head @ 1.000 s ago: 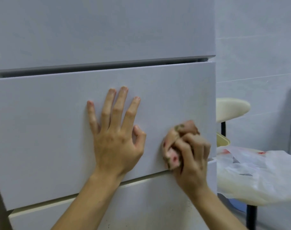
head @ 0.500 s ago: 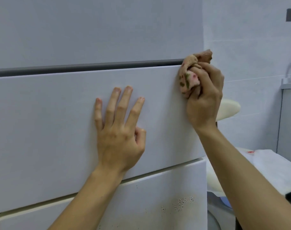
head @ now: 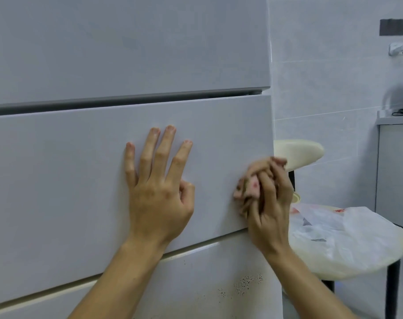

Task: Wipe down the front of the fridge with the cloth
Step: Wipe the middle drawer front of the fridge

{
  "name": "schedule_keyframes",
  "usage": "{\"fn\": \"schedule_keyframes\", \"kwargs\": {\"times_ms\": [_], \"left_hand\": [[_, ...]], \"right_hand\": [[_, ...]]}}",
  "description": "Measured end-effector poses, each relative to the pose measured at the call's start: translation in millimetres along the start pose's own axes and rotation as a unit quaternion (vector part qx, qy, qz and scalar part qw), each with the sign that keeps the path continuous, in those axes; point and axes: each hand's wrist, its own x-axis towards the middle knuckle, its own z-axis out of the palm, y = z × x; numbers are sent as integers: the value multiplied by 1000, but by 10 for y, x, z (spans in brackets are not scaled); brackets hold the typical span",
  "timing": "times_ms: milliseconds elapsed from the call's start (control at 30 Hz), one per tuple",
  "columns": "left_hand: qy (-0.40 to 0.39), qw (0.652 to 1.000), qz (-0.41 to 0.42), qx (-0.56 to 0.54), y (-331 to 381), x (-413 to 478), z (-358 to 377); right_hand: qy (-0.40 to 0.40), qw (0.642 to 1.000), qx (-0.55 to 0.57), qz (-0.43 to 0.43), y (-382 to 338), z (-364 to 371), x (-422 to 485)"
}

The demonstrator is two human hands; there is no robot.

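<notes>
Moved: right hand [head: 271, 210] with crumpled pink cloth [head: 252, 188], lower on pale-grey fridge front [head: 57, 180]
Right hand: clenched round cloth
Left hand [head: 160, 199]: flat, released, on fridge

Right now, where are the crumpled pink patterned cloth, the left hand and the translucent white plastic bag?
crumpled pink patterned cloth [head: 251, 189]: head view, on the exposed bunched fabric.
left hand [head: 159, 200]: head view, on the back of the hand.
translucent white plastic bag [head: 347, 229]: head view, on its crumpled middle.

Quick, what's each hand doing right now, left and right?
Left hand: open, fingers spread flat against the fridge's middle panel.
Right hand: gripping the bunched cloth against that panel's right edge.
</notes>
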Motion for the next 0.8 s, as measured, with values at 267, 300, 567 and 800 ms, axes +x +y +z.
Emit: {"fn": "schedule_keyframes", "kwargs": {"times_ms": [267,300,567,800], "left_hand": [[-10,1000,3,-7,-15,10,-13],[-10,1000,4,-8,-18,9,-13],[-5,1000,7,-20,-43,-22,-18],[-27,999,6,-31,-90,-62,-78]], "right_hand": [[3,994,-2,108,-349,108,1384],[9,994,1,112,-340,115,1385],[55,968,7,243,-114,92,54],[57,973,-31,221,-212,157,-119]]}}
